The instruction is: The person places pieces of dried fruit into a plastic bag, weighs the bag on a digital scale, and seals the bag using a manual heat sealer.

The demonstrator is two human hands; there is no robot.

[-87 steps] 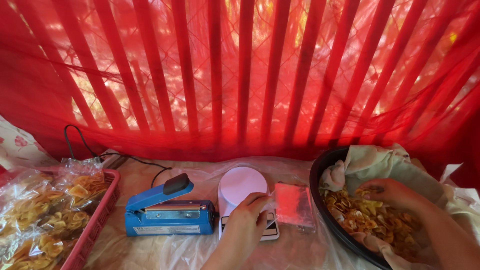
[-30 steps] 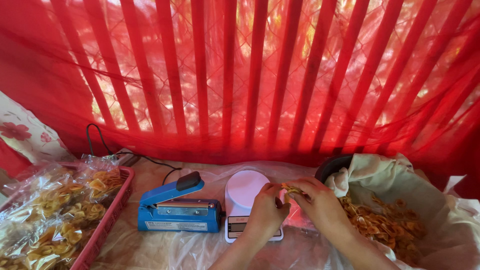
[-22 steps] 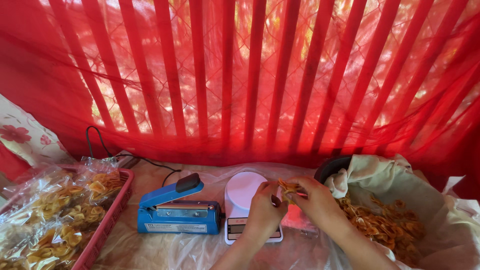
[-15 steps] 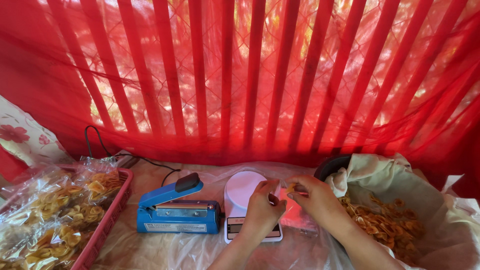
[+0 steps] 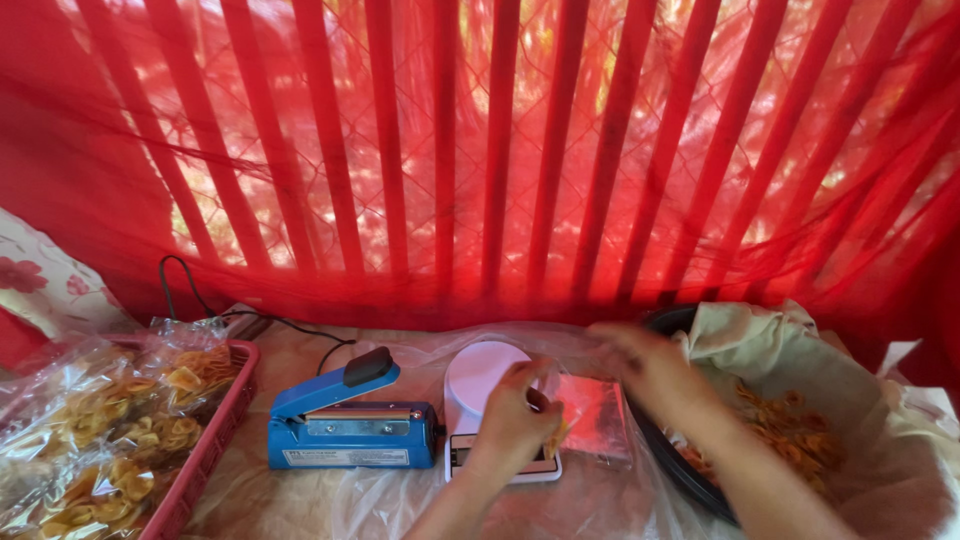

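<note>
Since half a second ago, right hand (image 5: 650, 365) has lifted off the bag toward the bowl, blurred, so I cannot tell how its fingers stand. Left hand (image 5: 515, 425) fingers pinched together on a clear bag (image 5: 590, 420) with a few chips in it, over the white scale (image 5: 490, 405). Lined bowl of chips (image 5: 800, 430) right; blue heat sealer (image 5: 345, 425) left, beside a red basket (image 5: 205, 460) of packed bags.
</note>
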